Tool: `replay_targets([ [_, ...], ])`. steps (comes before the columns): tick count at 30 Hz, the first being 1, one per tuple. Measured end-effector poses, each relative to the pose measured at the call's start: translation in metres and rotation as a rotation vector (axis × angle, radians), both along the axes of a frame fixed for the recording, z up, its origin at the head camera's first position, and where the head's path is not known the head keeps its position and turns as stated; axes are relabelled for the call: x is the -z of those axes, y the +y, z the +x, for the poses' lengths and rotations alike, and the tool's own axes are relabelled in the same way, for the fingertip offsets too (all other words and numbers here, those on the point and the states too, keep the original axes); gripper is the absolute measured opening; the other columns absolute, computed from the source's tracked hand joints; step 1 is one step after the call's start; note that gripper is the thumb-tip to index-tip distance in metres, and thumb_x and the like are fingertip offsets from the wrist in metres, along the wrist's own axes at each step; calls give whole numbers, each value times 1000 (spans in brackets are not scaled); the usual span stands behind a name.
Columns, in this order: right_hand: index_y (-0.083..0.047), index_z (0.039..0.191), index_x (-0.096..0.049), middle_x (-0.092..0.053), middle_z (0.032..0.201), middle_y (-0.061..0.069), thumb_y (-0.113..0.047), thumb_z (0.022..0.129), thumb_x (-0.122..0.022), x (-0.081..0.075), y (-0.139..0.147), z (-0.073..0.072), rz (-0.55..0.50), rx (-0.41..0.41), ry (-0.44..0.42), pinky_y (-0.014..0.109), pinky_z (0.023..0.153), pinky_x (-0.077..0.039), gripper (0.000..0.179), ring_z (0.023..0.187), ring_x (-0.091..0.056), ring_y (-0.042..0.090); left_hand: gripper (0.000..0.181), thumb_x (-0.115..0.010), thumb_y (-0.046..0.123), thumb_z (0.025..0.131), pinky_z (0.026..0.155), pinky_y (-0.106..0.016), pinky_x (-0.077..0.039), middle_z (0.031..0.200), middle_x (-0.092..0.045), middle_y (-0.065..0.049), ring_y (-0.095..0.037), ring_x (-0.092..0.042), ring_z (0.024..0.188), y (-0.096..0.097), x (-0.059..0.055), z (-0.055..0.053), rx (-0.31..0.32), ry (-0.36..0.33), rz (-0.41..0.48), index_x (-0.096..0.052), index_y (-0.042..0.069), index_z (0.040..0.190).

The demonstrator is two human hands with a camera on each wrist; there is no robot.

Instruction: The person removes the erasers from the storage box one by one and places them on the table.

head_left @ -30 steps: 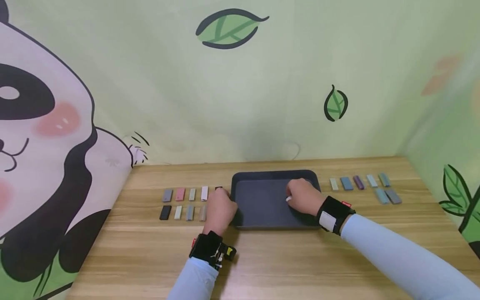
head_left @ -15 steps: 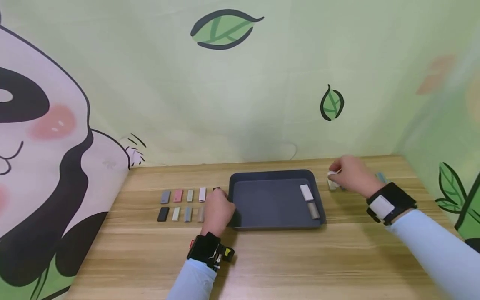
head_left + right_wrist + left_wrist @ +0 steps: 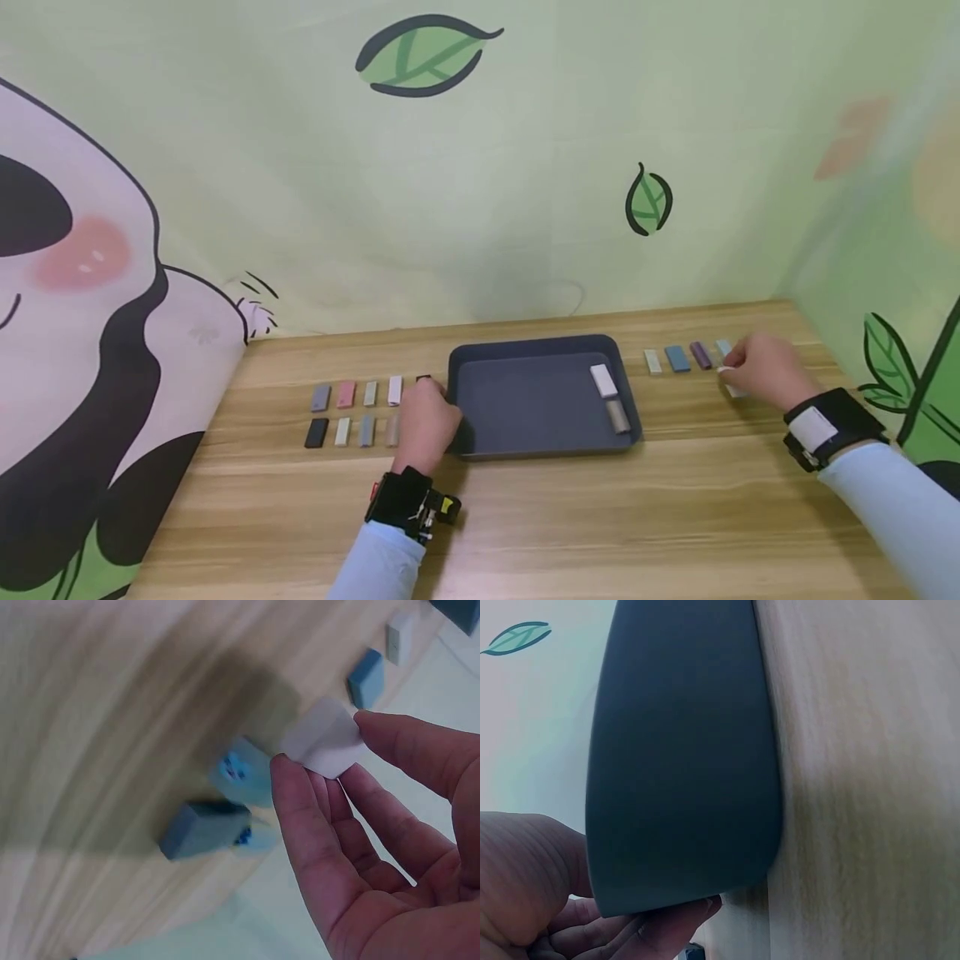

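A dark grey rectangular tray [image 3: 525, 408] lies on the wooden table. My left hand [image 3: 426, 425] grips its left end; in the left wrist view the fingers [image 3: 671, 930] press against the outside wall near the corner. To the right of the tray, my right hand [image 3: 772, 367] pinches a small white block [image 3: 322, 739] between thumb and fingertips, over the right group of blocks. Inside the tray, along its right side, lie a white block [image 3: 603, 381] and a grey-brown block [image 3: 617, 416].
Left of the tray, small blocks stand in two rows, including a pink block [image 3: 346, 394] and a black block [image 3: 317, 433]. On the right are a pale block [image 3: 652, 362], a blue block [image 3: 678, 359] and a purple block [image 3: 701, 356]. A printed cloth [image 3: 480, 208] rises behind the table.
My right hand has moved from inside the tray out to the right, past the pale and blue blocks, uncovering two blocks in the tray. The left hand stays at the tray's left end.
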State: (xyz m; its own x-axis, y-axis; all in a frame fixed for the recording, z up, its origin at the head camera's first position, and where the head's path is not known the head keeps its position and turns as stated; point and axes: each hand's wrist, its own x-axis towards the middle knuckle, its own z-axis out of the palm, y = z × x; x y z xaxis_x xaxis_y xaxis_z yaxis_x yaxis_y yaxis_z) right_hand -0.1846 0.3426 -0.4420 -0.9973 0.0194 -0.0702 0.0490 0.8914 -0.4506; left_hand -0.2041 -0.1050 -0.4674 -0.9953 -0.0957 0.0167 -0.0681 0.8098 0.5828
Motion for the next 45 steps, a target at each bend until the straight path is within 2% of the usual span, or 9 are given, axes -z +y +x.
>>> replay_targets([
  [6, 6, 83, -69, -66, 79, 18, -16, 79, -66, 10, -7, -3, 20, -9, -2, 31, 54, -44, 22, 66, -57, 23, 35, -58, -2, 69, 42, -26, -19, 56, -21, 5, -12, -22, 46, -1, 0, 3, -6, -6, 0, -31, 16, 54],
  [15, 3, 74, -66, -59, 69, 10, -15, 79, -66, 13, -13, -7, 68, 8, 10, 28, 51, -38, 19, 62, -51, 21, 33, -59, -2, 69, 42, -26, -20, 55, -26, 4, -12, -26, 46, -1, 0, 3, -11, -3, 0, -36, 15, 53],
  [22, -2, 66, -65, -56, 62, 5, -15, 78, -67, 16, -15, -7, 97, 4, 44, 28, 51, -36, 18, 58, -49, 20, 32, -58, -2, 70, 42, -27, -20, 57, -23, 4, -12, -24, 46, -2, 0, 1, -15, -15, 7, -35, 15, 54],
  [29, -2, 65, -64, -54, 58, 5, -16, 77, -66, 12, -22, -3, 97, 35, 56, 28, 49, -34, 19, 55, -48, 19, 22, -60, -1, 70, 42, -27, -23, 59, -35, 0, -14, -33, 47, -2, -1, 1, -26, -28, 4, -48, 11, 57],
  [36, -2, 64, -59, -46, 53, 1, -17, 82, -62, -1, -43, -3, 108, 32, 109, 27, 45, -32, 24, 47, -42, 15, 31, -60, -1, 70, 42, -27, -21, 56, -26, 4, -13, -28, 46, -2, -1, 0, -17, -15, -12, -38, 14, 53],
  [39, 3, 71, -62, -57, 60, 11, -17, 79, -65, -8, -60, -6, 129, 3, 138, 31, 47, -38, 22, 51, -46, 17, 32, -60, -1, 70, 43, -27, -21, 55, -26, 4, -13, -28, 46, -2, -1, 0, -16, -15, -18, -37, 15, 53],
  [41, 8, 82, -64, -64, 75, 21, -19, 79, -66, -14, -74, -7, 141, -15, 131, 38, 55, -46, 28, 59, -55, 23, 32, -59, -1, 69, 42, -27, -21, 55, -26, 4, -13, -27, 46, -2, -1, 0, -15, -8, -21, -37, 15, 52],
  [43, 11, 100, -64, -66, 97, 29, -22, 79, -67, -19, -88, -9, 136, -32, 118, 45, 67, -50, 39, 73, -62, 30, 33, -57, -1, 69, 42, -27, -19, 54, -25, 5, -12, -26, 46, -2, 0, 0, -13, 5, -28, -35, 16, 52],
  [45, 11, 105, -63, -65, 100, 29, -23, 80, -66, -24, -102, -12, 129, -50, 89, 47, 70, -50, 43, 78, -64, 33, 34, -56, -2, 68, 42, -27, -18, 53, -24, 6, -12, -24, 46, -2, 0, -1, -12, 22, -36, -33, 16, 51],
])
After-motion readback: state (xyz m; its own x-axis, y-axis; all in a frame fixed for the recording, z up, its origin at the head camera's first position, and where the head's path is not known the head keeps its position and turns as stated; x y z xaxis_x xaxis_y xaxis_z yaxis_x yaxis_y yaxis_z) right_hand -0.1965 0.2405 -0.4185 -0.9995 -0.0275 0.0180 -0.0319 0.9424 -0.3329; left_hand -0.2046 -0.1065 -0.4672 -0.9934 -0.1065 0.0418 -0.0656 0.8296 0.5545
